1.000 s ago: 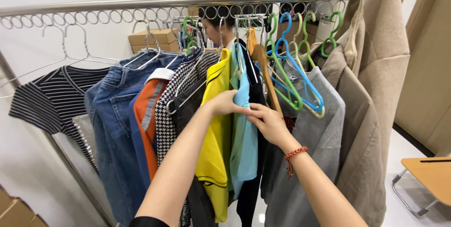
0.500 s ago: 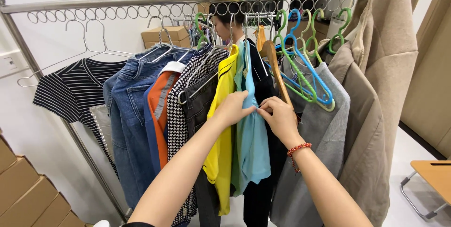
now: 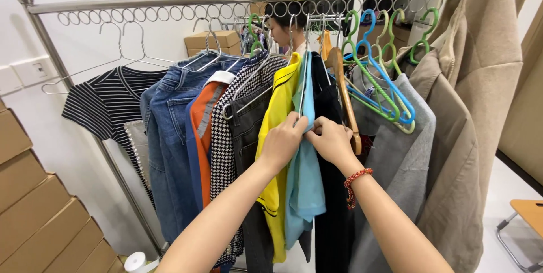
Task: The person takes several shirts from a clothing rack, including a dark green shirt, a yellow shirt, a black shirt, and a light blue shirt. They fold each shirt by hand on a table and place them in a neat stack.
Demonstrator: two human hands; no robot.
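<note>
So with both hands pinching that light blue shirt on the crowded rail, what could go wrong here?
The light blue shirt hangs squeezed between a yellow shirt and a black garment; tugging by the left hand and right hand might drag a neighbour off its hanger. The loose blue and green plastic hangers beside could snag or drop.

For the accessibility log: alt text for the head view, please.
Both hands, left hand and right hand, pinch a light blue shirt hanging on a steel rack. Beside it hang a yellow shirt, jeans and a beige coat; a person stands behind the rack.
</note>
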